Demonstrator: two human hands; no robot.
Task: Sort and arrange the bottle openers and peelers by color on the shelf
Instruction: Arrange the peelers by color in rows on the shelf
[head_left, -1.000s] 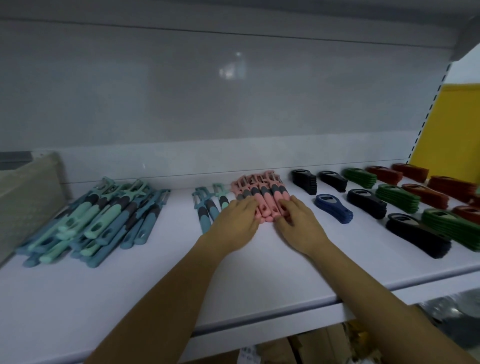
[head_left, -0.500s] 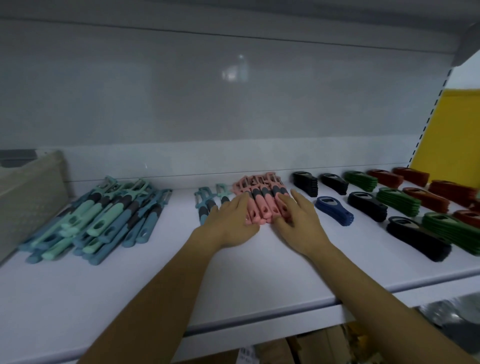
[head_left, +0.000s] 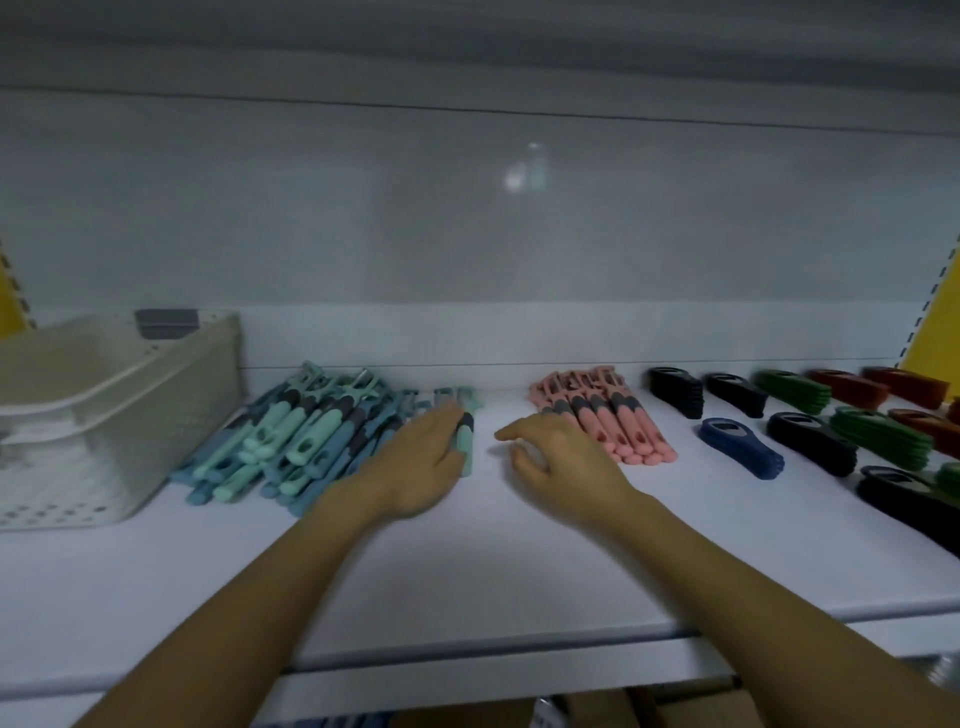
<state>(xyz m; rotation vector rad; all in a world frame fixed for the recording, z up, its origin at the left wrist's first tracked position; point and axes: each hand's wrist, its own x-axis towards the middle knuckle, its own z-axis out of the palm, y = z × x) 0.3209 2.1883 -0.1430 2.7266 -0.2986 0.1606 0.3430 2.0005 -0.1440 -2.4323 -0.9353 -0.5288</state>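
1. two bare hands are over the white shelf, both near its middle, well apart from the front edge.
2. left hand: palm down, fingers fairly straight, lying on a few loose peelers at the right edge of the teal pile. grip wide, nothing clasped. one mint handle shows just right of the fingertips, touching them.
3. right hand: fingers loosely curled, index pointing left. grip relaxed, holding nothing. it sits between the loose peelers and the pink peelers, in front of that row's near left corner; contact cannot be told.
4. teal pile: mint and blue peelers heaped together, heads toward the back wall, just right of the basket.
5. pink peelers: one tidy row, side by side, heads to the back, handles toward the shelf front.
6. right of the pink row: black openers at the back, a single blue opener nearer the front, then green openers in stacks, and red openers furthest right.
7. basket: pale, perforated, at the left end of the shelf; contents too blurred to read.
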